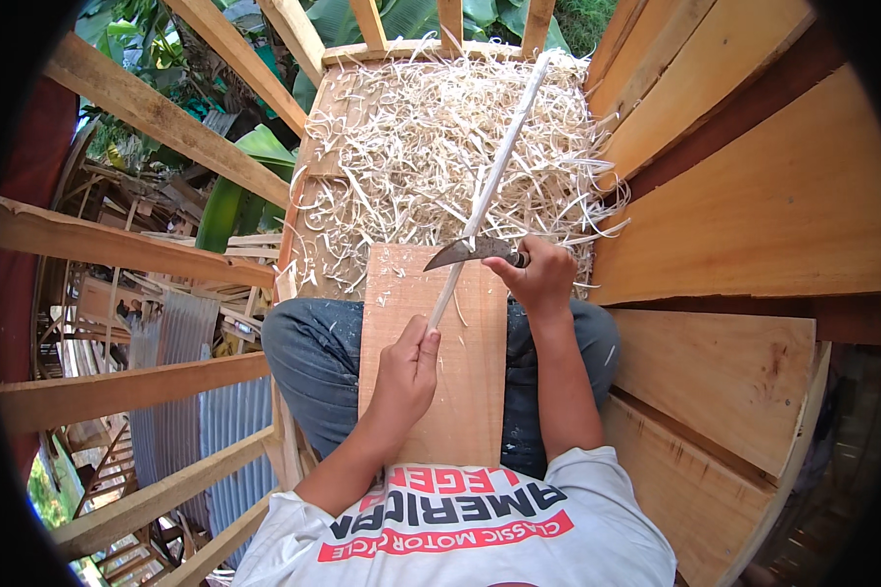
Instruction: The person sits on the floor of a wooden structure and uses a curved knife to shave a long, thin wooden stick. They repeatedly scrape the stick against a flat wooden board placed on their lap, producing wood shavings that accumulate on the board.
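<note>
A long pale stick (494, 176) runs from my lap up and away over a heap of shavings. My left hand (406, 377) grips its near end above a flat wooden board (465, 372) that lies across my thighs. My right hand (540, 276) holds a curved knife (470, 251) by the handle. The blade lies crosswise against the stick just past the board's far edge.
A thick pile of pale wood shavings (411, 147) covers the platform ahead. Wooden planks (754, 205) form the floor on the right. Open wooden railings (147, 117) stand at the left, with corrugated roofing (201, 411) and green leaves far below.
</note>
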### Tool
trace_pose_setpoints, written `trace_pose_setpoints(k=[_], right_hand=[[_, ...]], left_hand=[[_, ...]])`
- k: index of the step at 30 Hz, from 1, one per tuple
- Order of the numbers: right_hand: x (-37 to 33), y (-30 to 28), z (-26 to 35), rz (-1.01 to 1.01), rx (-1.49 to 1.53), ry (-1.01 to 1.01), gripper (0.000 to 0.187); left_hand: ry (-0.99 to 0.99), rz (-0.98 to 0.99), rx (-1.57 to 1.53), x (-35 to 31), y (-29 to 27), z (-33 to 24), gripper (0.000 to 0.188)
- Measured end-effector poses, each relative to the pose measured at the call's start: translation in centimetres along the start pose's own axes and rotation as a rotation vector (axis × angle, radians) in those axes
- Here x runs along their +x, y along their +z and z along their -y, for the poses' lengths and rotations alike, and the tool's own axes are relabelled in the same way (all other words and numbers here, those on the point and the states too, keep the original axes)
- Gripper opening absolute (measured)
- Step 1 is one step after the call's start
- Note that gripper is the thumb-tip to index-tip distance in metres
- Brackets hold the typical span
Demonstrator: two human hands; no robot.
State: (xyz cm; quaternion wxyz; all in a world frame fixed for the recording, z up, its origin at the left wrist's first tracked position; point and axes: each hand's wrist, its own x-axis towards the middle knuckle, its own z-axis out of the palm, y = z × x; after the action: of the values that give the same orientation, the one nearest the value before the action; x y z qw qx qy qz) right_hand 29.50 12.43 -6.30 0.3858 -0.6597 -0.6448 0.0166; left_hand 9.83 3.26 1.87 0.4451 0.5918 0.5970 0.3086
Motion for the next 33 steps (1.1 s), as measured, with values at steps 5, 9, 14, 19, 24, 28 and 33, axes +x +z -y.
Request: trace_pose_setpoints(k=[5,9,14,19,24,28,33], right_hand=[[3.3,-1.1,-4.6,0.012,0.106,0.564,0.080],[2.8,-0.2,-2.8,0.050,0.127,0.451,0.079],[1.0,0.5,-1.5,0.238,0.201,0.414,0.075],[0.0,0.3,0.3,0.381,0.102,0.168,0.066],[-1.8,1.1,3.5,0.314,0.152,-0.143,0.059],[-1.6,1.3,2.9,0.265,0.011,-0.156,0.066],[-1.1,1.7,1.2,0.124,-0.052,-0.012,0.072]], left_hand=[[-0.020,0.129,-0.030,-3.1,0.6,1.5,0.022],[-0.090,0.002,-0.037,-2.4,-2.7,1.6,0.025],[-0.203,0.079,-0.442,-1.0,-4.7,3.6,0.021],[-0.290,0.086,-0.564,0.3,-4.7,3.2,0.024],[-0.087,0.021,-0.268,1.1,-3.6,4.3,0.026],[-0.067,0.016,-0.219,0.2,-2.6,3.7,0.026],[-0.109,0.081,-0.209,-0.4,-1.6,3.2,0.025]])
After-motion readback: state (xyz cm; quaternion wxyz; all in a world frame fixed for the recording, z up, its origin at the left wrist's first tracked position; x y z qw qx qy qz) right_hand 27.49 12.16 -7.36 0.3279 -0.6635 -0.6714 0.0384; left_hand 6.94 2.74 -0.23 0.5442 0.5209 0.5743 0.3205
